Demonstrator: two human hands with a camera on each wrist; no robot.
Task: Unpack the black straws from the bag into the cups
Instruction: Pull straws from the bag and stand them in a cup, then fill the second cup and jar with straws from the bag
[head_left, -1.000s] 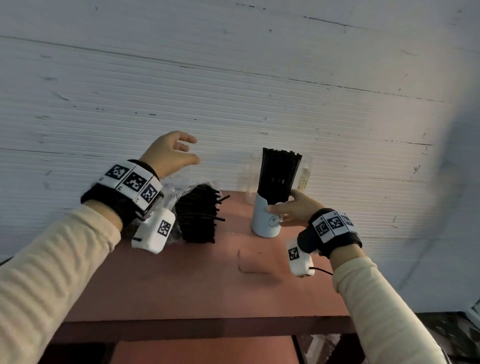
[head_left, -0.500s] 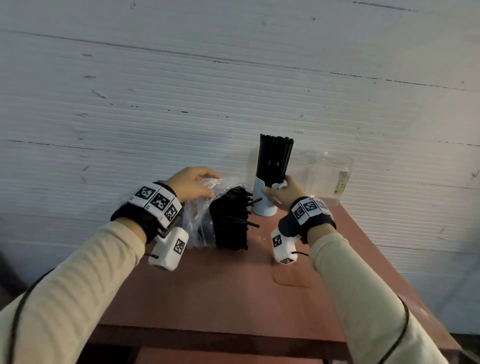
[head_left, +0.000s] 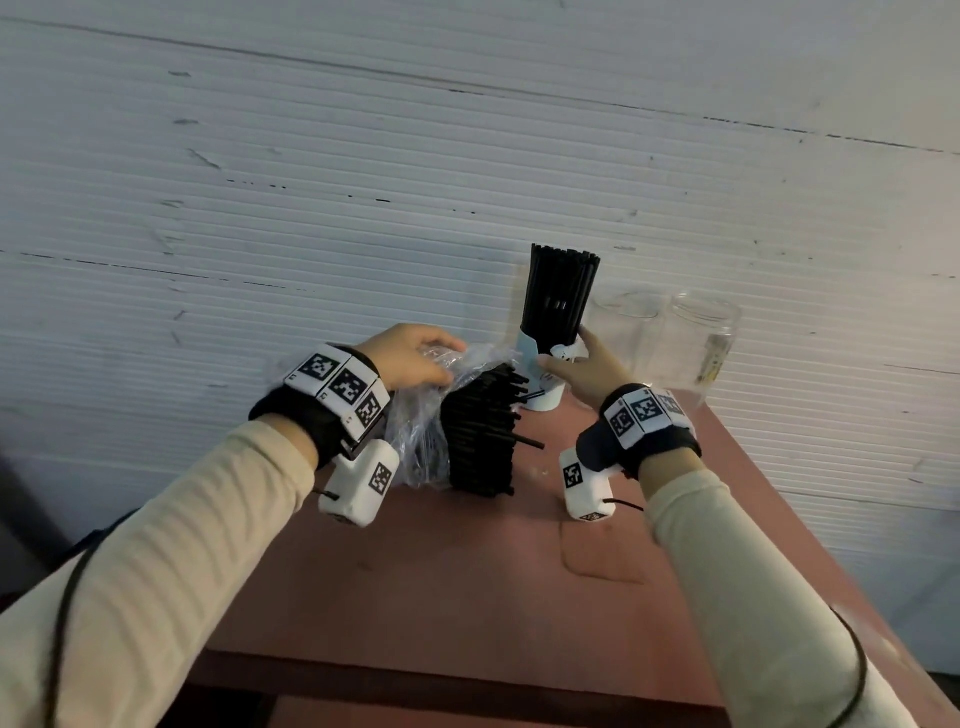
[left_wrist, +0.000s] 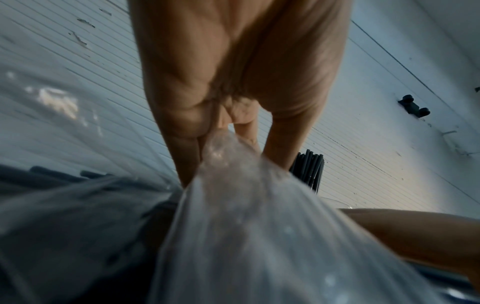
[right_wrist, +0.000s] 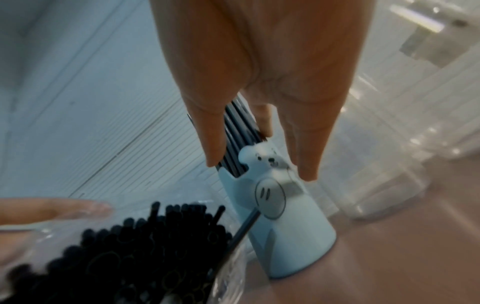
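The left hand (head_left: 410, 358) sits at about nine o'clock on the reddish-brown table (head_left: 467, 582), its fingers (left_wrist: 187, 148) bunched together and pinching the gathered top of the crinkled clear plastic bag (head_left: 415, 441). The bag lies just at three o'clock of that wrist, its mouth facing right, with a thick stack of black plastic straws (head_left: 480, 441) showing at the opening and a few ends poking out further. At about one o'clock of the stack stands the pale blue cup with a small white bear figure on its rim (right_wrist: 283, 230), upright and packed with a tall bundle of black straws (head_left: 558, 296). The right hand (head_left: 584, 366) reaches to this cup, fingers nearly straight and spread, fingertips (right_wrist: 309, 164) around the rim and straws. Whether they press it I cannot tell. At three o'clock of the cup, two clear plastic cups (head_left: 670, 338) stand by the white ribbed wall (head_left: 467, 156).
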